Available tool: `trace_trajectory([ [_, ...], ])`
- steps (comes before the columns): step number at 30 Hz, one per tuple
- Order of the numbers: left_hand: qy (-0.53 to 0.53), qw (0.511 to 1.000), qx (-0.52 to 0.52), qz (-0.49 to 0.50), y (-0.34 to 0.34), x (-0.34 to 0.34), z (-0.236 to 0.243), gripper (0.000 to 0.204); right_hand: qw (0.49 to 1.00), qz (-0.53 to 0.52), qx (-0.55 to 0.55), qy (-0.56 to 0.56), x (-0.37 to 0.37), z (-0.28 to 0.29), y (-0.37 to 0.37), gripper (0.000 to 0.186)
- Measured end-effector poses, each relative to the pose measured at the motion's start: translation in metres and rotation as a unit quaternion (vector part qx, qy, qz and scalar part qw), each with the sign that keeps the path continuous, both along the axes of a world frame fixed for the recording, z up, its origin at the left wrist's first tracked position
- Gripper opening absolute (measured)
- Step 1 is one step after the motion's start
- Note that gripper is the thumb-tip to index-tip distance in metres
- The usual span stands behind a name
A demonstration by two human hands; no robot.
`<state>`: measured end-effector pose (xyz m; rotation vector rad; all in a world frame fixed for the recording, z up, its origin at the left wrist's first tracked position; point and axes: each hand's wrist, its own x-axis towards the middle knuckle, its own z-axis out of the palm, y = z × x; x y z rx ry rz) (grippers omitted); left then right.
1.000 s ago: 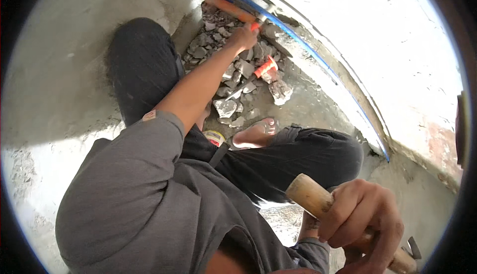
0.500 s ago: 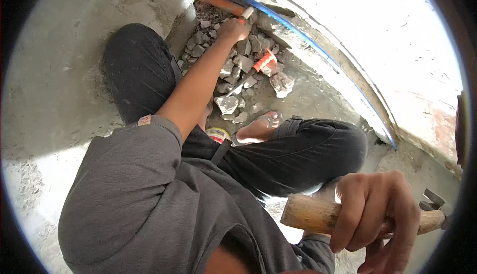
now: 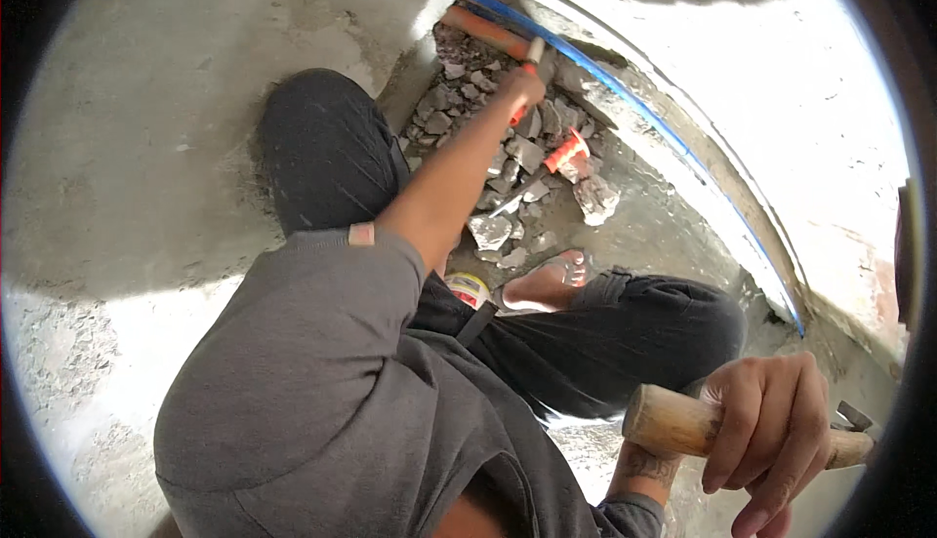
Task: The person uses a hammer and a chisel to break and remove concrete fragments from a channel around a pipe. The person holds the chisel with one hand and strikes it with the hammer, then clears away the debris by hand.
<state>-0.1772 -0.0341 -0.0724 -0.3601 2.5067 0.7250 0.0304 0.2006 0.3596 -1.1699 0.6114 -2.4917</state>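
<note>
My left hand (image 3: 522,92) is closed around a chisel with a red grip (image 3: 517,117). The chisel's pale struck end (image 3: 536,48) pokes out above the fist, and its tip is hidden among the rubble. At the lower right, my right hand (image 3: 771,421) wraps round the wooden handle of a claw hammer (image 3: 673,423); the metal claw (image 3: 854,416) shows beyond the fingers, near the rim of the picture. A second chisel with a red hand guard (image 3: 566,153) lies on the broken concrete (image 3: 490,231), between my left hand and my sandalled foot (image 3: 547,282).
An orange pipe (image 3: 485,31) lies in the broken-out corner beyond my left hand. A blue pipe (image 3: 625,94) runs along the wall's base. Beside my foot sits a round yellow-and-red item (image 3: 468,289), partly covered by my trousers. Rough concrete floor (image 3: 146,148) spreads to the left.
The view has shifted, so the rubble, pipes and my legs appear farther right and lower. Both hands keep their grip on chisel and hammer; the loose chisel stays on the rubble.
</note>
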Motion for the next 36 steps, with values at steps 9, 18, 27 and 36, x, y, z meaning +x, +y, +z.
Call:
trace_trajectory([
  [9, 0.088, 0.964, 0.029, 0.25, -0.085, -0.023, 0.005, 0.051, 0.982, -0.094, -0.073, -0.147, 0.012, 0.003, 0.008, 0.02],
  [18, -0.004, 0.955, 0.236, 0.18, -0.02, -0.001, 0.015, 0.029, 0.982, -0.126, -0.04, -0.134, 0.005, -0.005, 0.017, 0.021],
  [27, 0.058, 0.989, 0.06, 0.119, -0.009, 0.007, 0.013, 0.039, 0.986, -0.142, 0.031, -0.078, 0.001, -0.017, 0.018, 0.023],
  [36, 0.013, 0.99, 0.073, 0.12, 0.025, -0.013, 0.046, 0.034, 0.982, -0.151, 0.069, -0.094, -0.001, -0.013, 0.024, 0.023],
])
